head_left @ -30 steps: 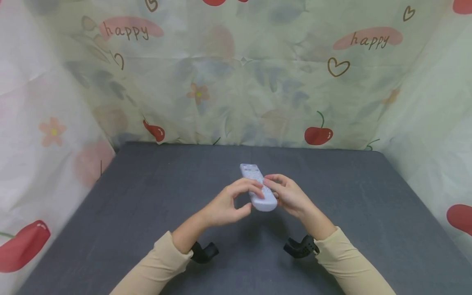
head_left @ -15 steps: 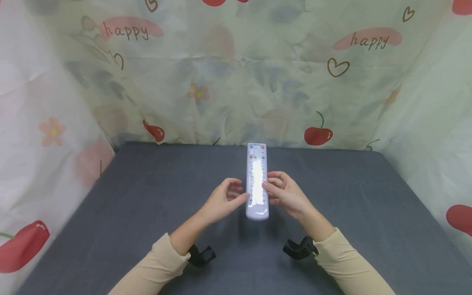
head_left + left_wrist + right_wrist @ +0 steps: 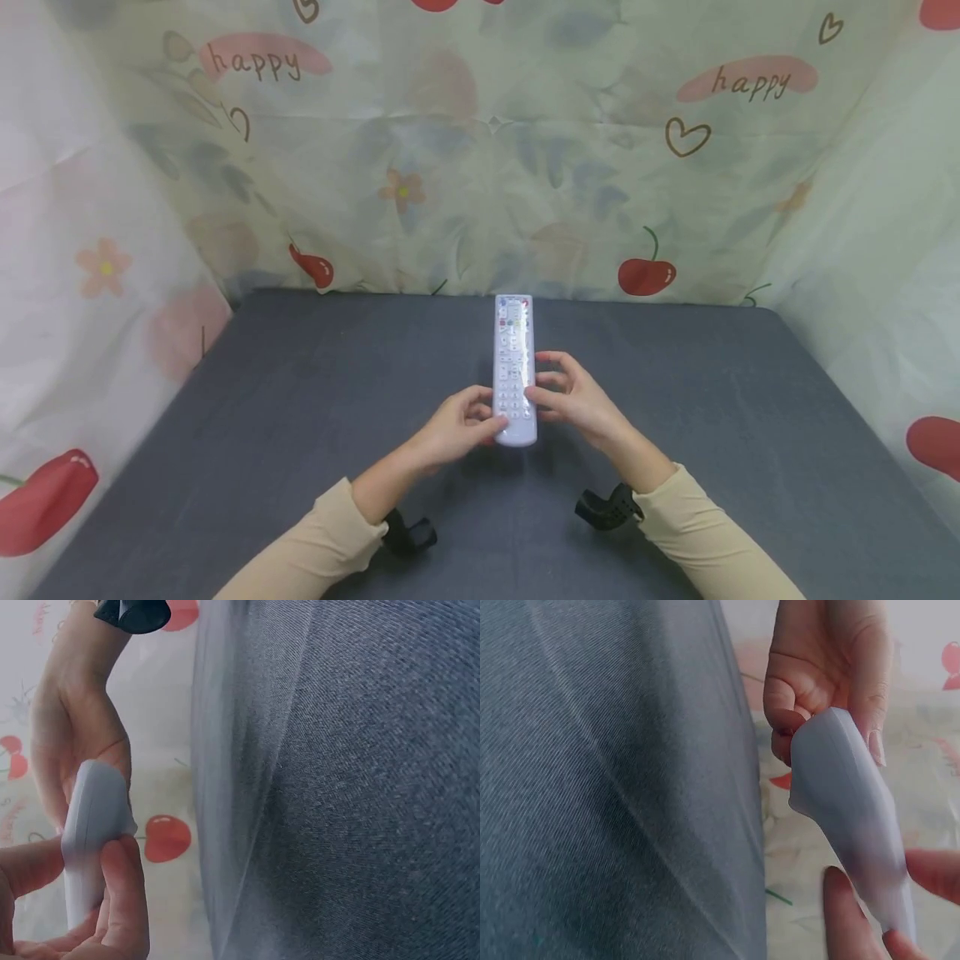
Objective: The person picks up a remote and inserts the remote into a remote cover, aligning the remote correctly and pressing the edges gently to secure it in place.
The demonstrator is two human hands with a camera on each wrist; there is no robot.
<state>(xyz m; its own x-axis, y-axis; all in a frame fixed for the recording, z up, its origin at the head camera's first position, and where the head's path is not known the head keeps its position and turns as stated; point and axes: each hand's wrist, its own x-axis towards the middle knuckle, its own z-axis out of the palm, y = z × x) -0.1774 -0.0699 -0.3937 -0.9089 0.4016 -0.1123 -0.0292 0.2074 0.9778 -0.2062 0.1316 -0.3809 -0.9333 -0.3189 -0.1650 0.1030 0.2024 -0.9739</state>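
A white remote control (image 3: 513,350) is held up over the dark table, its buttons facing me and its long side running away from me. My left hand (image 3: 456,427) grips its near left edge, thumb on the button face and fingers behind. My right hand (image 3: 581,400) pinches the right edge, thumb on the face, with several fingers bent along the side and back. In the left wrist view the remote's side (image 3: 94,817) sits between thumb and fingers (image 3: 124,892). The right wrist view shows its plain back (image 3: 840,772), with the left hand (image 3: 829,667) at the end.
The dark grey cloth-covered table (image 3: 300,483) spreads below both hands. A printed curtain (image 3: 495,192) with cherries and flowers closes off the back and both sides. Black wrist mounts (image 3: 607,507) hang under the sleeves.
The remote has turned from slanted to nearly straight, its button face tipping up toward me, then shifted slightly left. My left hand let go of its top and took its lower left edge.
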